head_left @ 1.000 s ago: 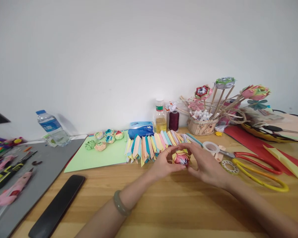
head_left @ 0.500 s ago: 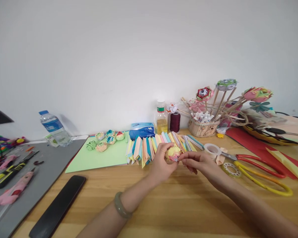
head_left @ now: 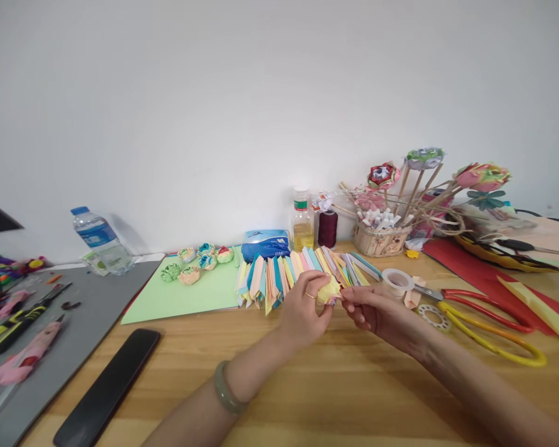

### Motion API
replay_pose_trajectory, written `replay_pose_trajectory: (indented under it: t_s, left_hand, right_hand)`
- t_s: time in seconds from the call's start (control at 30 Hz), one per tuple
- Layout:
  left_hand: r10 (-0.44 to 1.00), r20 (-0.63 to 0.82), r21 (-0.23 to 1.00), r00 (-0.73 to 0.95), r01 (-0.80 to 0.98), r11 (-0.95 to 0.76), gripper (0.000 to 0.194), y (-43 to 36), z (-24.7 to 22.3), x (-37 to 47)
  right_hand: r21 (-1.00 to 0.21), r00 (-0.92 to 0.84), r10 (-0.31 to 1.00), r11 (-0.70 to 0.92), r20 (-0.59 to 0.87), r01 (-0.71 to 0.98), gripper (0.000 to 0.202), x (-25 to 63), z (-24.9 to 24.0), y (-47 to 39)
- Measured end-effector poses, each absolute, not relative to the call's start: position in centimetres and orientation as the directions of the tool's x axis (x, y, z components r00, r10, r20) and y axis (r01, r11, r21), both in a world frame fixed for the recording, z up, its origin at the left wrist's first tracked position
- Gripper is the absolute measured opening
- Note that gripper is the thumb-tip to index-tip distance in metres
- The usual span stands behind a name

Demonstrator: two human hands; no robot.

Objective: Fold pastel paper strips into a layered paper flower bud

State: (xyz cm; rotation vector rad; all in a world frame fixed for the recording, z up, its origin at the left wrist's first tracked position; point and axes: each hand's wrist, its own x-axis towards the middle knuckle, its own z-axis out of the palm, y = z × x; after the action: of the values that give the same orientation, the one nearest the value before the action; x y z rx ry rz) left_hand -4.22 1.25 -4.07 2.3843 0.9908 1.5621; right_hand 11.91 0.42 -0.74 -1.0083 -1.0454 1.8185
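Note:
A yellow and pink paper flower (head_left: 328,290) is held above the front of the table. My left hand (head_left: 305,307) is closed around its left side, with a ring on one finger and a bangle on the wrist. My right hand (head_left: 372,307) pinches the flower's right edge between thumb and fingertips. Just behind the hands lies a row of folded paper strips (head_left: 265,279) in many colours. Several finished small paper flowers (head_left: 189,275) rest on light green paper (head_left: 168,301) to the left.
Scissors (head_left: 489,310), a tape roll (head_left: 397,280) and red paper (head_left: 466,261) lie right. Behind stand an oil bottle (head_left: 302,226), a thread spool (head_left: 327,230) and a basket (head_left: 382,241) of paper flowers. A black phone (head_left: 109,385) and pink glue gun (head_left: 28,360) lie left.
The paper flower has turned in my left hand, whose fingers now cover more of it. My right hand has shifted slightly and its fingers have drawn together at the flower's edge.

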Motion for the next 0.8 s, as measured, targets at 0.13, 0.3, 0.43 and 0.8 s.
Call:
replay_pose_trajectory:
  t_s: [0.13,0.3,0.43,0.8]
  left_hand:
    - [0.515,0.795,0.325,0.320,0.493,-0.807,0.043,1.29,-4.52,-4.49]
    - [0.520,0.784,0.302,0.340,0.522,-0.797,0.047,1.27,-4.79,-4.60]
    - [0.531,0.782,0.299,0.326,0.551,-0.779,0.047,1.21,-4.75,-4.61]
    - [0.429,0.808,0.135,0.404,0.581,-0.802,0.045,0.97,-4.48,-4.54]
  right_hand:
    - [-0.894,-0.402,0.872,-0.389,-0.279,-0.221,0.013,11.78,-0.78,0.24]
    - [-0.899,-0.347,0.895,-0.372,-0.281,-0.231,0.010,11.52,-0.95,0.24]
    - [-0.908,-0.317,0.911,-0.345,-0.263,-0.239,0.011,11.39,-0.87,0.25]
    - [-0.899,-0.276,0.923,-0.342,-0.267,-0.274,0.016,11.29,-1.47,0.66]
